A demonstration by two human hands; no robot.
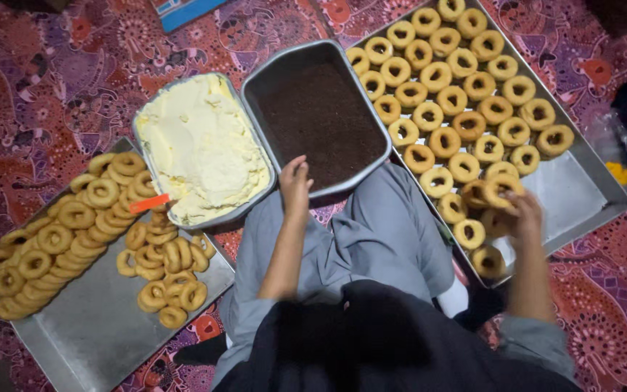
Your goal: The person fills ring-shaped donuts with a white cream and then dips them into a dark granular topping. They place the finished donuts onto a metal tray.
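The right hand (522,212) closes its fingers around one plain ring doughnut (501,190) and holds it just above the near end of the right metal tray (582,190). That tray carries rows of similar doughnuts (444,87) running to the far end. The left hand (295,181) rests on the near rim of the rectangular pan of dark sprinkles (317,120). Its fingers are curled, and the view does not show whether they pinch anything.

Risk: the doughnut is gripped by its edge only. A loose hold could drop it onto the doughnuts packed directly below and dent them. The left hand bears on the pan rim, and pressure there could tip the pan and spill sprinkles onto the grey trouser leg (386,232) beneath it.

Surroundings: a pan of pale cream (201,145) sits touching the left side of the sprinkle pan, with an orange-handled tool (148,203) at its near left edge. Further left, a second metal tray (96,327) holds stacked doughnuts (52,239). All containers rest on a red patterned cloth (52,80). The sprinkle pan lies between the hands and the cream pan.
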